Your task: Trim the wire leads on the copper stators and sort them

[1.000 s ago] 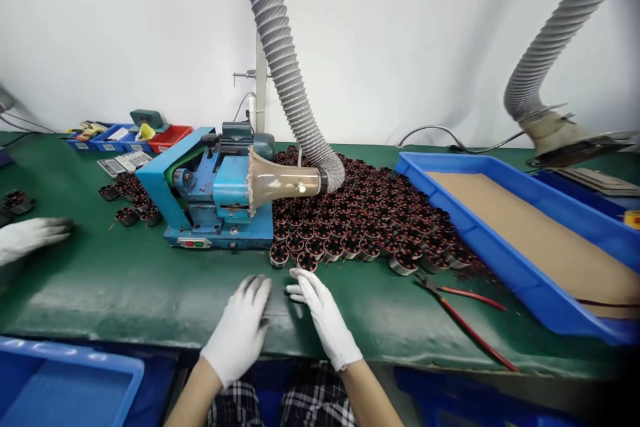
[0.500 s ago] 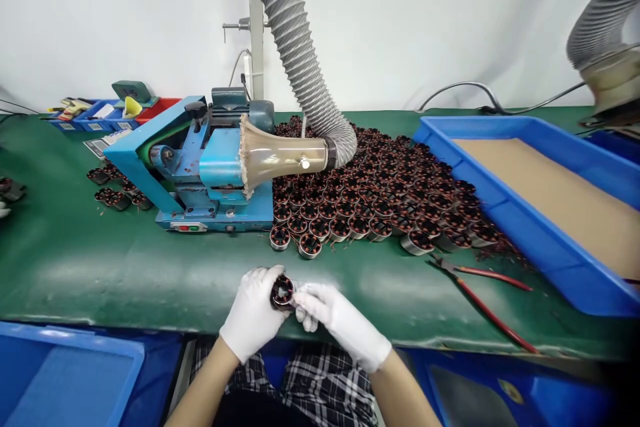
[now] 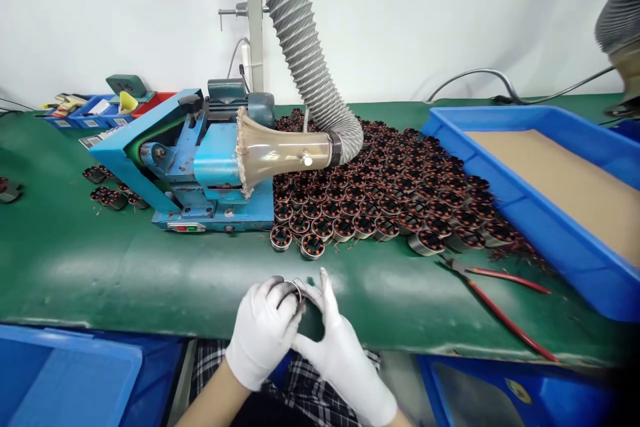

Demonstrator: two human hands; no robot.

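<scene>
My left hand [image 3: 264, 330], in a white glove, is wrapped round a motor stator [image 3: 299, 292] close to the bench's front edge. Its fingers cover most of the stator, leaving a bit of metal rim in sight. My right hand [image 3: 337, 353], also gloved, is open just to the right, thumb and fingers spread apart. Its fingertips are beside the stator; I cannot tell whether they touch it. Beyond my hands, many stators with copper windings [image 3: 345, 228] stand packed together on the green bench [image 3: 200, 273]. Red-handled cutting pliers [image 3: 500, 310] lie open on the right.
A blue belt machine [image 3: 220, 167] with a dust hood [image 3: 285, 150] and grey hose [image 3: 310, 53] stands at centre left. A blue tray [image 3: 545, 227] lined with cardboard sits right. Small parts bins [image 3: 100, 113] are at the back left. Blue crates [image 3: 120, 360] flank my lap.
My left hand has turned over, so its fingers now cover the stator. My right hand has gone from a pinch at the stator's edge to spread fingers. The view has shifted slightly.
</scene>
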